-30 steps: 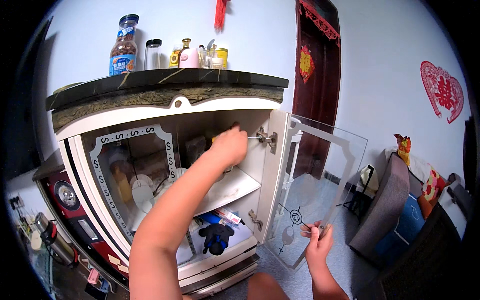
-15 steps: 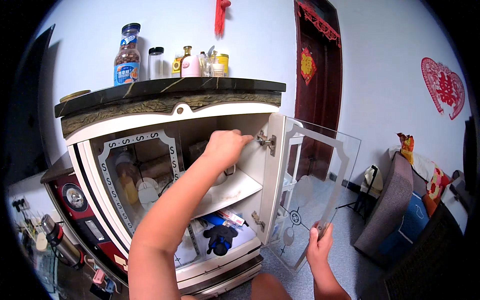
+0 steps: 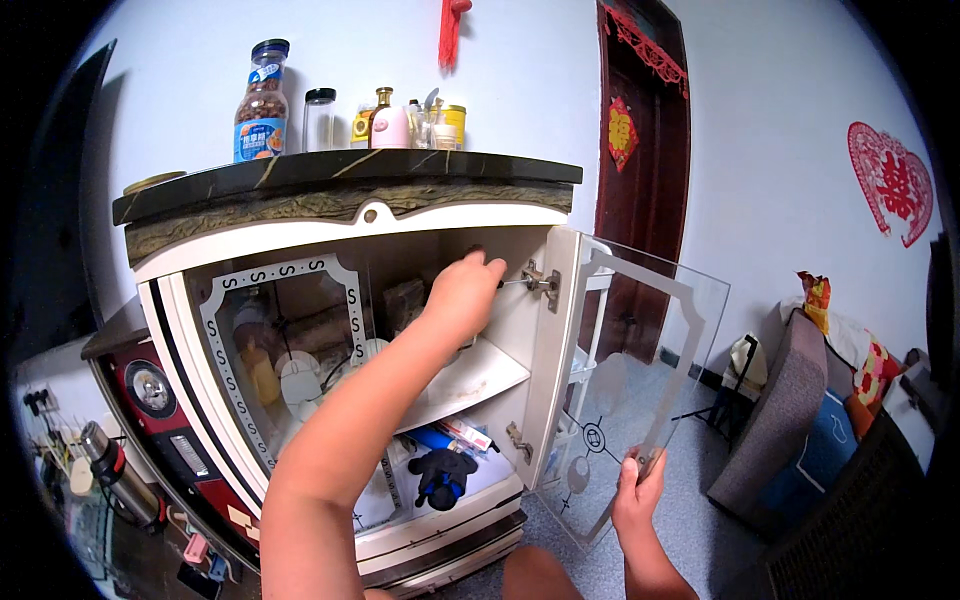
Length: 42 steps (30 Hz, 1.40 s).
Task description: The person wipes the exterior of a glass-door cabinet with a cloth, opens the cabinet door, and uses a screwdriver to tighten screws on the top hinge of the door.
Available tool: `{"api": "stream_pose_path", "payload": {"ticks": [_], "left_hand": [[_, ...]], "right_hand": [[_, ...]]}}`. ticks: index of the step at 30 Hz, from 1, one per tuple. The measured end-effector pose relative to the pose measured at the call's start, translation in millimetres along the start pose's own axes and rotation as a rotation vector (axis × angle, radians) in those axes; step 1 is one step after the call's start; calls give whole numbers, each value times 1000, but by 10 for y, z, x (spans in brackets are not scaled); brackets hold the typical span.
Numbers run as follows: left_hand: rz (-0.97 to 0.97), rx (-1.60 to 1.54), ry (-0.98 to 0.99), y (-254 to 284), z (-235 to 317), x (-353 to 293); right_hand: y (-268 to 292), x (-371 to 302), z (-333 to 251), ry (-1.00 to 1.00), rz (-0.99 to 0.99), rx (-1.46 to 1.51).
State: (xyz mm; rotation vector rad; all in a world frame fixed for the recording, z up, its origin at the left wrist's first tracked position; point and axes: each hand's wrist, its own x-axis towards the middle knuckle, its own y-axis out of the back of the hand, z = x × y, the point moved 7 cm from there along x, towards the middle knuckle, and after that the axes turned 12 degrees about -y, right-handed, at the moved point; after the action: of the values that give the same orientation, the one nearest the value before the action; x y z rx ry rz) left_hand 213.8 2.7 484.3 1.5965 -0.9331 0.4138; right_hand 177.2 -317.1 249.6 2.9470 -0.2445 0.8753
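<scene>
Cabinet, centre frame: left hand (image 3: 462, 295) closed around a screwdriver at the upper hinge (image 3: 540, 282); right hand (image 3: 638, 490) grips the glass door's (image 3: 640, 370) lower edge, apparently steadying it.

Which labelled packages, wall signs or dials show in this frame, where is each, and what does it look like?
Tall jar: left on the cabinet top, blue label, brown contents.
Yellow tin: right end of the cabinet top, round.
Red diamond decoration: on the dark door.
Red heart paper-cut: right wall.
Round dial: on the red appliance at the cabinet's left.
Snack bag: on the sofa back, orange and yellow.
</scene>
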Motion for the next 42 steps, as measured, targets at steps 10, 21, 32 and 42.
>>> {"api": "stream_pose_path", "payload": {"ticks": [10, 21, 32, 42], "left_hand": [[-339, 57, 27, 45, 121, 9], [-403, -26, 91, -69, 43, 22], [-287, -64, 197, 107, -106, -104], [-231, -69, 148, 73, -68, -75]], "right_hand": [[24, 15, 41, 59, 5, 16], [30, 69, 147, 87, -16, 30], [38, 79, 189, 116, 0, 22], [48, 90, 204, 104, -4, 10]]}}
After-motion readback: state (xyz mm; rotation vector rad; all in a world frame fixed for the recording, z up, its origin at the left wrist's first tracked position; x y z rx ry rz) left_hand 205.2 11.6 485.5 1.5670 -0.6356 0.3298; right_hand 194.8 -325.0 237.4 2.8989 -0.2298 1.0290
